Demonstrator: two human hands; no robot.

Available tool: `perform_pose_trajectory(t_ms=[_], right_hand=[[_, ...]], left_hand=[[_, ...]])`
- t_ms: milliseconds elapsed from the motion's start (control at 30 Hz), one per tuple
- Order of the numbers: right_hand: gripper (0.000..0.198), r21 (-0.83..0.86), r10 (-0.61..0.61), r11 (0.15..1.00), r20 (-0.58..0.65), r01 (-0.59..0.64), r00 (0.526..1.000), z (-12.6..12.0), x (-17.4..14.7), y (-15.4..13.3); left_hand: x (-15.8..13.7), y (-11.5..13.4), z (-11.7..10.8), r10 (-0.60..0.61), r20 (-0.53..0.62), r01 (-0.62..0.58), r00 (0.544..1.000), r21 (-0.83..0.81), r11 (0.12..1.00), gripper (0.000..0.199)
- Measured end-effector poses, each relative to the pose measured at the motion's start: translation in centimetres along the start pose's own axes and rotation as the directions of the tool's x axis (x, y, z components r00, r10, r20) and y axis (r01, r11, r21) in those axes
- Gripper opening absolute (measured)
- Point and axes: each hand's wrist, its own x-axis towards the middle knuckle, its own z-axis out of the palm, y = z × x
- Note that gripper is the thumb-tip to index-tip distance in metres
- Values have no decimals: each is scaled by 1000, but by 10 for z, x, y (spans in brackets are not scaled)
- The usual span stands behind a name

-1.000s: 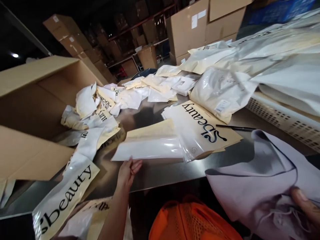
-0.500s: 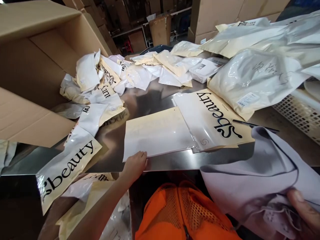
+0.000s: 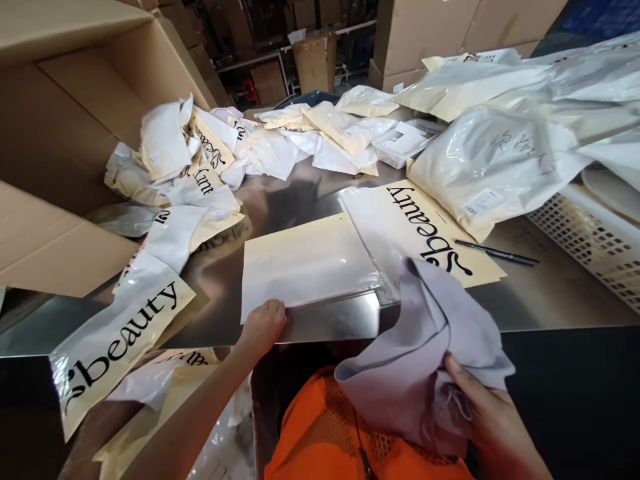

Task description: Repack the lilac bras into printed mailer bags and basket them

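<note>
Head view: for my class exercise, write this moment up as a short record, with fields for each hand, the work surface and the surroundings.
Left hand: fingers curled at the near edge of a flat bag
Right hand: gripping a folded lilac-grey cloth
Surface: shiny metal table
Beside flat bag: printed bag, partly hidden by the cloth
Pen: right of the printed lettering
Left side: open cardboard box
Right side: perforated basket

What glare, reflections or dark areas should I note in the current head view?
Head view: bright glare on the metal table, right of the left hand; glossy highlights on the bulging bag; mirrored lettering in the table's surface. Same head view: the background is dim, and the area below the table at right is nearly black.
</note>
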Motion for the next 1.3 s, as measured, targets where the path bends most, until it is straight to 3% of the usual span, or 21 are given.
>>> perform_pose_trajectory(t_ms=[100,167,367,533,633,733,800,867,1000,1167,1233,1300], right_hand=[[60,115,28,993,-80,-19,996,23,-2,-6],[58,171,68,984,-61,-56,996,35,-1,-6],[59,270,187,933,205,-239,961,70,4,-2],[52,304,66,932,391,-196,918,87,6,6],[47,294,32,940,427,-172,904,89,8,12],[42,304,0,944,392,-130,920,86,15,9],[40,383,-44,921,297,-76,954,81,23,-2],[43,481,-90,877,177,-6,980,73,31,-18],[43,594,-160,798,56,96,985,63,40,-46],[40,639,-175,756,-11,142,984,68,43,-47],[40,640,-156,759,-4,122,988,68,46,-43],[40,624,-141,775,11,103,990,66,52,-41]], left_hand=[[0,-5,-2,-26,-9,25,1000,-20,999,25],[-1,-3,-6,-36,-27,35,999,-51,998,26],[2,28,-16,-12,-93,-4,996,-171,985,23],[3,57,-19,9,-158,-48,987,-249,967,21],[-1,69,-20,57,-202,-113,978,-276,954,21],[-11,73,-17,103,-282,-185,954,-281,942,22],[-19,68,-12,70,-319,-178,945,-323,929,24],[-25,58,-6,-31,-298,-105,954,-429,897,30],[-33,45,-4,-215,-124,106,969,-577,810,38],[-36,47,-21,-373,-43,331,927,-372,867,17],[-36,45,-24,-347,-52,314,936,-320,894,14],[-38,42,-24,-197,-18,183,980,-296,937,19]])
